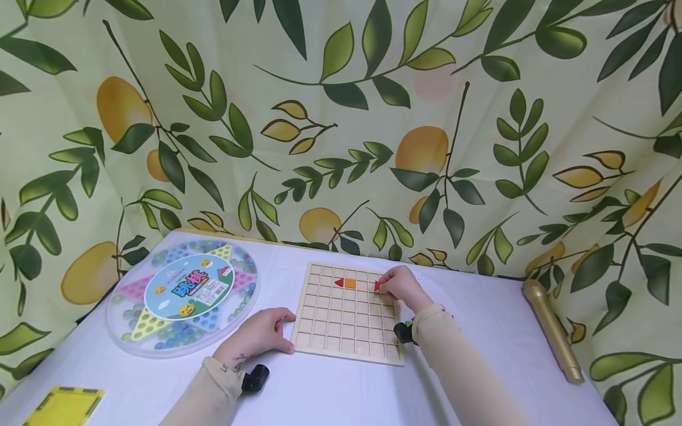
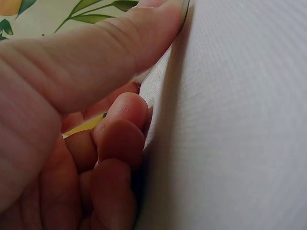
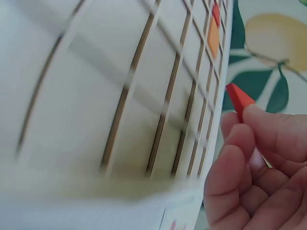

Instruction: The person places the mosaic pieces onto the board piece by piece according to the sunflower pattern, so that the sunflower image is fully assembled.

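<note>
A pale wooden grid board [image 1: 341,331] lies flat on the white tablecloth. On its upper rows sit a red triangle piece [image 1: 339,283] and, right beside it, an orange square piece [image 1: 350,284]. My right hand [image 1: 403,288] is over the board's upper right part and pinches another red triangular piece [image 1: 377,286]. In the right wrist view that red piece [image 3: 241,98] sticks out between thumb and index finger. At the board's left edge rests my left hand [image 1: 259,335], thumb and index finger spread along it. Its other fingers [image 2: 117,143] bend loosely near the cloth.
To the left lies a round Chinese checkers box [image 1: 189,287] with marbles under its clear lid. A yellow flat piece [image 1: 66,407] is at the lower left. A gold rod [image 1: 554,331] lies at the right. Behind the table hangs a leaf-patterned curtain [image 1: 341,130].
</note>
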The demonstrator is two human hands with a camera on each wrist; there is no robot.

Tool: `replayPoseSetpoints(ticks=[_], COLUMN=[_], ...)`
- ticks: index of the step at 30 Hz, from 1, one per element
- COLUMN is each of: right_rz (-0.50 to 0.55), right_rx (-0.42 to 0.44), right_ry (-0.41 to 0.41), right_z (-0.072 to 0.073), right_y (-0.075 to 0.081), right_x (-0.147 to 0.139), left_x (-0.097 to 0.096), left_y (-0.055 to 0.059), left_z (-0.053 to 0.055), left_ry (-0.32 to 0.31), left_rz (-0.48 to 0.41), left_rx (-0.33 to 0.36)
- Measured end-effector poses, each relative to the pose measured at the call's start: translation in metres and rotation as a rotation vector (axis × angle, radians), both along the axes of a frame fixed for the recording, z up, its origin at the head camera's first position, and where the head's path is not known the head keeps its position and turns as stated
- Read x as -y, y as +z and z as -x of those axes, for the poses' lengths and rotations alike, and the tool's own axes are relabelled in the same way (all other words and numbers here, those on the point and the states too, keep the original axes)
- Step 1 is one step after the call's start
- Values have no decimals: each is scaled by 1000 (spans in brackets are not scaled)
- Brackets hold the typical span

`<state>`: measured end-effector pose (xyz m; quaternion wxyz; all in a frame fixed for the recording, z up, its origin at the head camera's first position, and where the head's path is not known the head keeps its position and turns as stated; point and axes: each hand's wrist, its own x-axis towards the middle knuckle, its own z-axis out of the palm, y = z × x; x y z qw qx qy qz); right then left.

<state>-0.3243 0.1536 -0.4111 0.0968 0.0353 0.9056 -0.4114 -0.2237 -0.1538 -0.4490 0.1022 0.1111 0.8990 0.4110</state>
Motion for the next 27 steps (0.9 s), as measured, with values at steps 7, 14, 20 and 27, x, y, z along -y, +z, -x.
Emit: replayPoseSetpoints(ticks=[7, 14, 20, 27], right_rz=[-132, -208, -221, -227], right_rx=[-107, -130, -136, -144], right_ry=[42, 63, 82, 92], right_z=[16, 25, 25, 23], right_y=[-5, -14, -15, -16], right_x=[28, 32, 35, 37], left_x=[0, 0, -1, 1], left_y=[0, 1, 1, 1], left_z=[1, 0, 0, -1], left_ry=[3, -3, -10, -6], left_rz=[-5, -6, -18, -21], left_rx=[11, 8, -1, -1])
